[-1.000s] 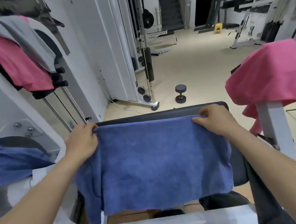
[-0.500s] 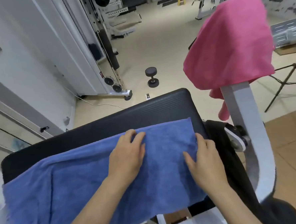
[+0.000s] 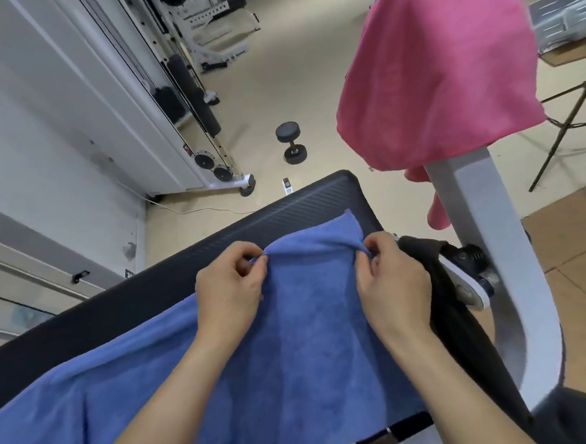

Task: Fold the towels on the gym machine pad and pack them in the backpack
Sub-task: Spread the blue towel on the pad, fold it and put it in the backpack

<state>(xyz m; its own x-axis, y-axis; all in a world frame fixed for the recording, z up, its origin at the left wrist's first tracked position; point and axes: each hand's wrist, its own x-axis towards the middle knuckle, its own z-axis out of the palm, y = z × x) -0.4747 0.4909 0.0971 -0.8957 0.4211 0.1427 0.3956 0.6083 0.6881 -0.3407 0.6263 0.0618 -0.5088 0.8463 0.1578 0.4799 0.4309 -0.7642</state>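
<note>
Pinching the blue towel (image 3: 293, 359) near its far corner, the left hand (image 3: 230, 287) and right hand (image 3: 391, 281) sit close together, each holding a raised ridge of cloth between thumb and curled fingers. The towel lies across the black gym machine pad (image 3: 217, 247) beneath both hands. Its near and left parts run out of view, and the forearms cover its middle. Just right of the right hand lies dark fabric (image 3: 462, 314), too cut off to identify. A pink towel (image 3: 440, 68) drapes over the white post (image 3: 485, 244) beyond the right hand. Half a second ago both hands lay flat on the towel; now they grip it.
</note>
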